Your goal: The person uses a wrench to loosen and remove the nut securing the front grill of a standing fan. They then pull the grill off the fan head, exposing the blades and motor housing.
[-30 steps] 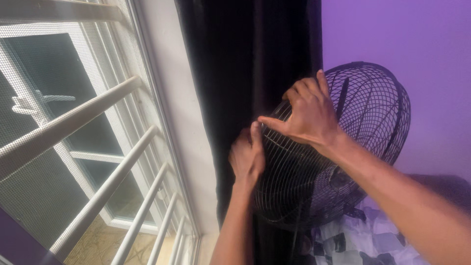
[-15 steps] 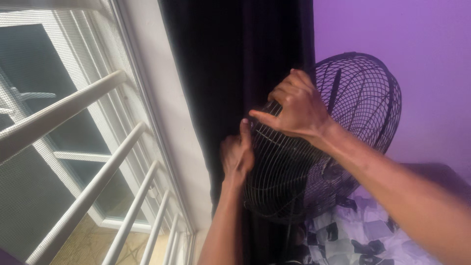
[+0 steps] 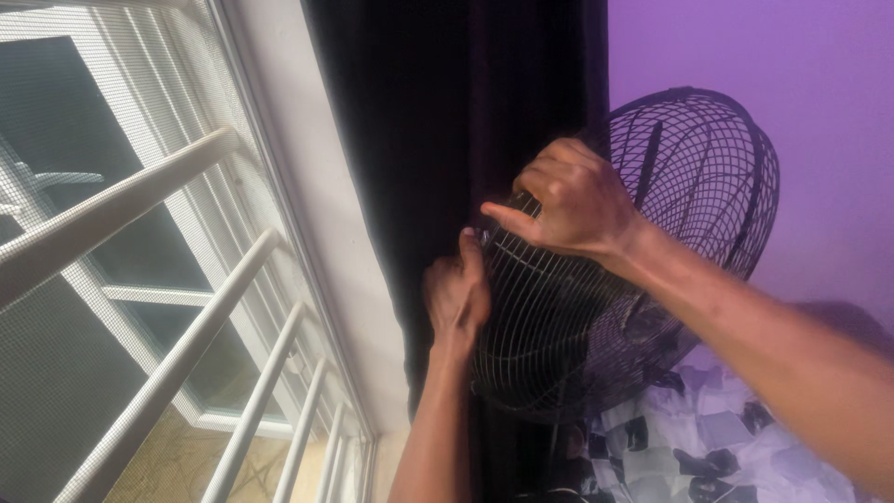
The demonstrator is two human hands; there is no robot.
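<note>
The right hand (image 3: 570,200) lies over the top of the front grille (image 3: 559,326) of a black wire fan cage (image 3: 689,186), the fingers curled around the wires and the thumb stretched out toward the left along the rim. The left hand (image 3: 456,296) grips the same rim from the left side, just below the right thumb, with its fingers closed behind the wires and its thumb pointing up. The two thumbs nearly touch. The fan cage stands between a black curtain (image 3: 447,140) on its left and a purple wall (image 3: 745,47) on its right. Under the cage there is a cloth with pale and dark patches (image 3: 689,447). At the left of the view is a window (image 3: 140,233) with white bars and a fine mesh
</note>
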